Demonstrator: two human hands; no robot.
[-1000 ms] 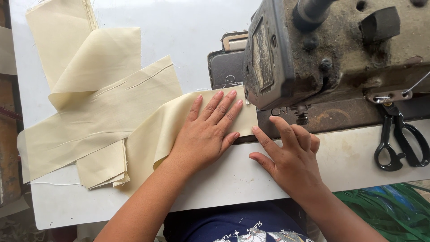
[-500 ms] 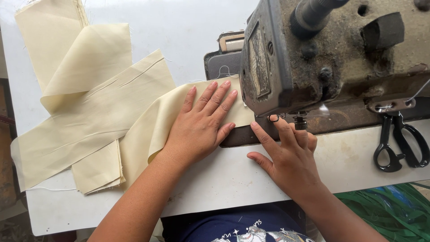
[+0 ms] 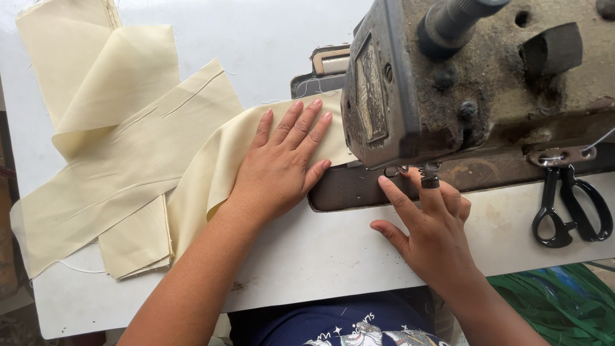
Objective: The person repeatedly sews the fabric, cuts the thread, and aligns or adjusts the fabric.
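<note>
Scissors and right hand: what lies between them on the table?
In the head view, only bare white table lies between the right hand and the black scissors.

Only one label I can see: a rectangular metal plate (image 3: 372, 90) on the end face of the sewing machine (image 3: 487, 83), approx 1 o'clock from frame centre. Tall narrow shape, raised frame, dull grey-brown, grimy; markings too worn to tell. Bottom edge, approx 6 o'clock: dark blue shirt (image 3: 346, 327) w/ white and pale-blue printed graphic, only partly in view. No pkgs, signs or screens that I see.
</note>
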